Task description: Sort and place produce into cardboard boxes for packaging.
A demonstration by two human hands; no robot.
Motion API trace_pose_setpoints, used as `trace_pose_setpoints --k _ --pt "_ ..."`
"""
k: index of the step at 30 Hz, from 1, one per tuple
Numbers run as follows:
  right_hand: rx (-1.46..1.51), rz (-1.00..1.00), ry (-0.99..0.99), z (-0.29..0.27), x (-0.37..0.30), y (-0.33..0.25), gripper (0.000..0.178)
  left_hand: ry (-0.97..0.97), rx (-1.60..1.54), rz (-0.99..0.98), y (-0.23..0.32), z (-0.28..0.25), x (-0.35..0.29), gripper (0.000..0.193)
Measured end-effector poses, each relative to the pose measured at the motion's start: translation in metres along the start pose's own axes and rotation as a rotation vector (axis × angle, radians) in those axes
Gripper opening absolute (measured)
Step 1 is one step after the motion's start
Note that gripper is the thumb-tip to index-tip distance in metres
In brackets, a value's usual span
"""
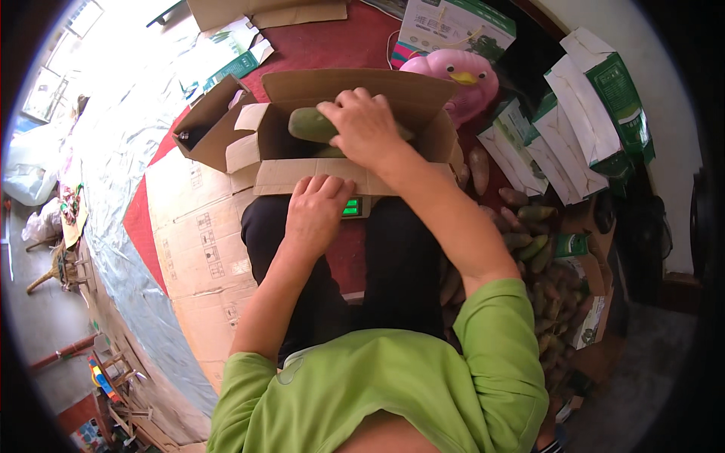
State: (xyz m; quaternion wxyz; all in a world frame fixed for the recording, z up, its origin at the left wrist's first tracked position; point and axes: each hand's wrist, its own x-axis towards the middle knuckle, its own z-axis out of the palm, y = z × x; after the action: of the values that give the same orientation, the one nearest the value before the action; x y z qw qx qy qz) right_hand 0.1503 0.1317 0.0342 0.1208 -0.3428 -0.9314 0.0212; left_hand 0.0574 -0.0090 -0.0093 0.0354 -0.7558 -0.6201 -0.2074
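Observation:
A long green mango is in my right hand, its fingers closed over one end of it. The hand is at the opening of a cardboard box, whose far flap stands up behind it. Inside, another green shape shows in part beneath my hand; the rest of the contents is hidden. My left hand lies on the near flap with its fingers bent over the cardboard. Between my knees, under the box's near edge, a scale's lit green display shows.
Right of my legs lies a pile of reddish and green mangoes. White-and-green cartons stand at the far right, near a pink duck-shaped thing. A smaller open box is left of mine. Flattened cardboard and plastic sheeting cover the left floor.

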Motion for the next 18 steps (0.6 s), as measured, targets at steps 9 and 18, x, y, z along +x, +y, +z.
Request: trace_pose_setpoints --k 9,18 --pt "0.803 0.506 0.468 -0.008 -0.09 0.091 0.03 -0.002 -0.017 -0.026 -0.002 -0.001 0.0 0.024" --pt "0.887 1.018 0.224 0.058 -0.221 0.168 0.027 0.034 0.013 -0.027 -0.002 -0.003 0.002 0.023"
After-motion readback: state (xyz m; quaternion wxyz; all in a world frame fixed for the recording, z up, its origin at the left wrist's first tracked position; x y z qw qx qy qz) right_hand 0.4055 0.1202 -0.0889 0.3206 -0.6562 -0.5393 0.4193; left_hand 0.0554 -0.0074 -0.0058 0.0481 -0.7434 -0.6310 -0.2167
